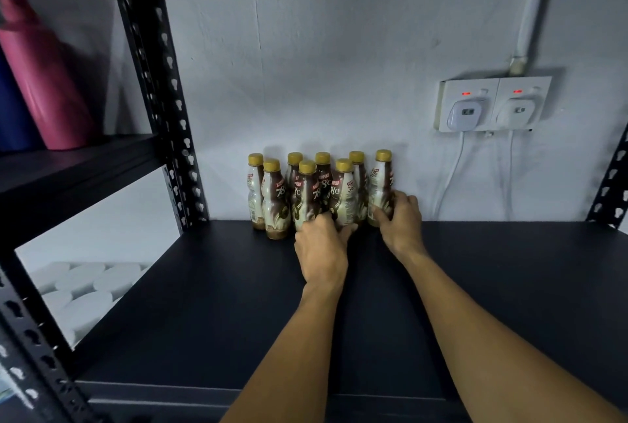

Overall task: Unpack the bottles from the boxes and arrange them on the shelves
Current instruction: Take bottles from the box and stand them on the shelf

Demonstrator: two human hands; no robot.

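Head view, grips: right hand [400, 218] curled round end bottle [381, 181], low on body; left hand [321, 249] wraps front bottle [307, 196] near base.
Bottles: cluster [272, 198] of eight, upright, two staggered rows, packed close, at back of shelf board [509, 286] by wall [306, 66].
Room: wide board shows right of & before cluster; post [170, 100] near on left.
Materials: waisted bottles w/ gold caps, glossy brown-cream labels; board matte dark; post black perforated metal; wall white, slightly rough.

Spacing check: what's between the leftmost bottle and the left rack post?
Nothing. Head view shows bare shelf between leftmost bottle and rack post.
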